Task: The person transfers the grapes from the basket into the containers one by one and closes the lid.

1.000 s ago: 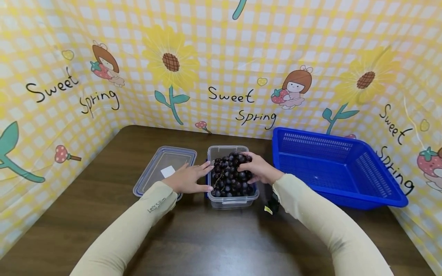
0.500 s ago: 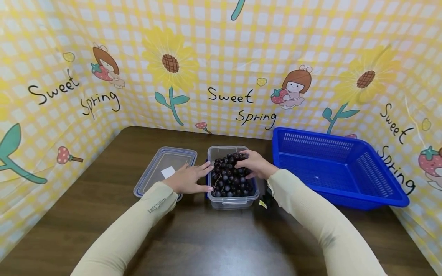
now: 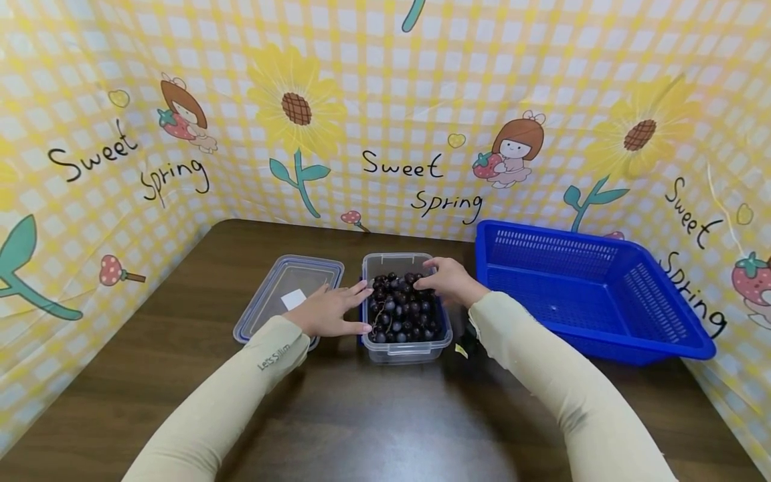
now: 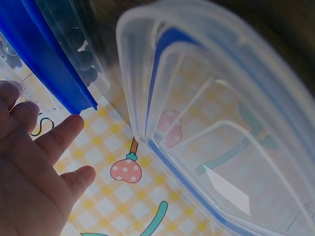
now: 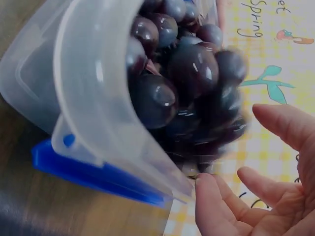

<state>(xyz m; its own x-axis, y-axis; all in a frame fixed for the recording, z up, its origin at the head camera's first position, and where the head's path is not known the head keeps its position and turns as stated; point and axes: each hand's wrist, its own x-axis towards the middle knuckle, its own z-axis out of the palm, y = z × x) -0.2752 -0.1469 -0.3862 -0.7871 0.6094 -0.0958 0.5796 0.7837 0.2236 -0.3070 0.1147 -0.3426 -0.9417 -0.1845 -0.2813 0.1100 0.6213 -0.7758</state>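
Dark purple grapes [image 3: 400,314] with bits of thin stem fill much of a clear plastic container [image 3: 411,356] in the middle of the head view. My left hand [image 3: 328,314] lies at the container's left side, fingers straight and spread; in the left wrist view a fingertip touches the blue side clip [image 4: 59,78]. Over the container's right rim, my right hand [image 3: 448,281] is close to the grapes, its thumb and fingers parted. The right wrist view shows nothing between those fingers [image 5: 209,201], and some grapes [image 5: 211,98] are blurred.
The clear lid [image 3: 271,294] with blue edging and a white label lies left of the container, partly under my left hand. A blue slotted basket [image 3: 554,284] stands at the right. A small dark thing with a yellow tag [image 3: 461,351] sits below my right wrist.
My right hand has drawn back from the grapes toward the container's right rim, and its grip has loosened. The grapes at the back sit lower. My left hand has stayed put.
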